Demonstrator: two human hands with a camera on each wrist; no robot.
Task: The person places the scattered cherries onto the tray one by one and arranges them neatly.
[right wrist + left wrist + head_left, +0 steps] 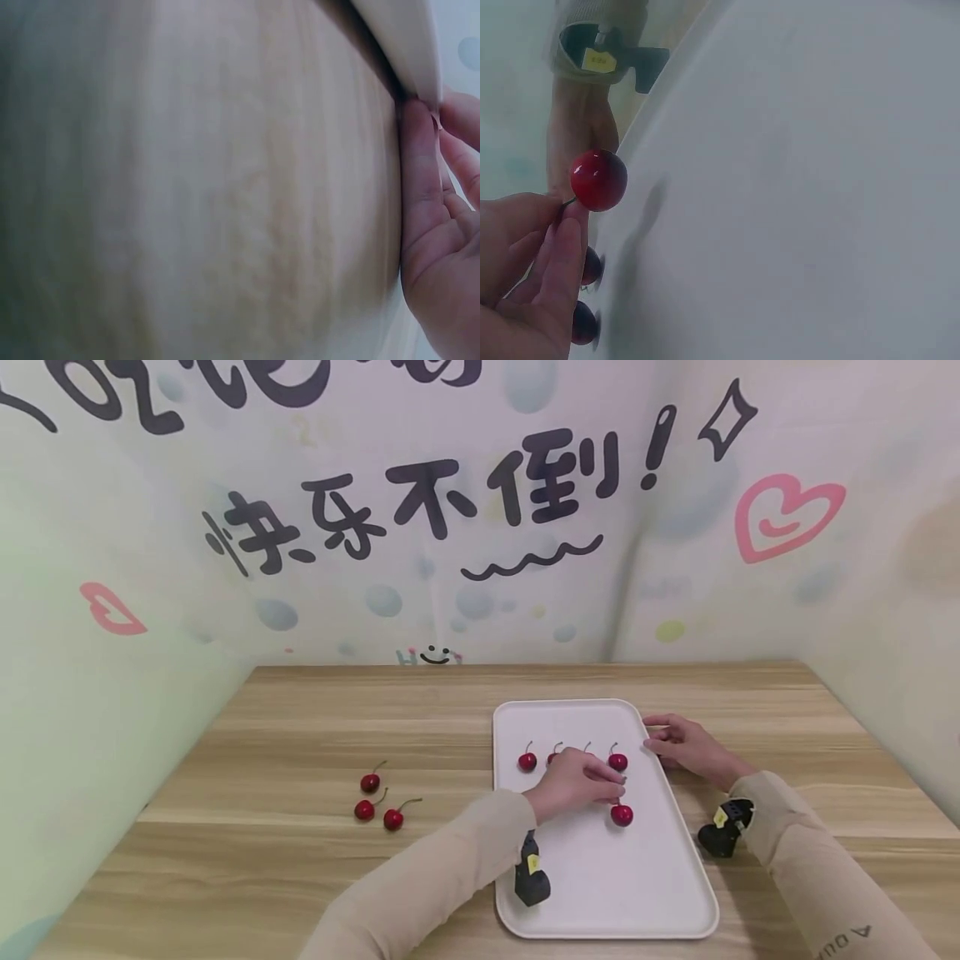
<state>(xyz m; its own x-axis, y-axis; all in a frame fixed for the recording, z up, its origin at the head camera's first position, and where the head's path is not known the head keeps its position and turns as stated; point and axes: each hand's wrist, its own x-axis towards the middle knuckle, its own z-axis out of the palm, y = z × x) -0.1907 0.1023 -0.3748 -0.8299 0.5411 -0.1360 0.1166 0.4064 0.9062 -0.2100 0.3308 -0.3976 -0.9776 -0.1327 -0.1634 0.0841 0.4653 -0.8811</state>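
Note:
My left hand [573,783] is over the white tray [600,902], pinching the thin stem of a red cherry [622,815] between thumb and fingertips. In the left wrist view that cherry [598,180] hangs just beyond the fingertips, its glossy skin uncovered. Farther back on the tray, several cherries stand in a row with stems up; the leftmost cherry [527,762] and rightmost cherry [618,762] show fully, while my left hand partly hides those between. At the tray's right edge, my right hand [693,750] pinches the rim [431,67], one digit low against its outer side.
Three loose cherries lie on the wooden table [300,735] left of the tray, among them a front cherry [393,819]. A printed cloth wall [450,610] rises behind the table. Black wrist cameras hang below both sleeves, the left camera [532,881] over the tray.

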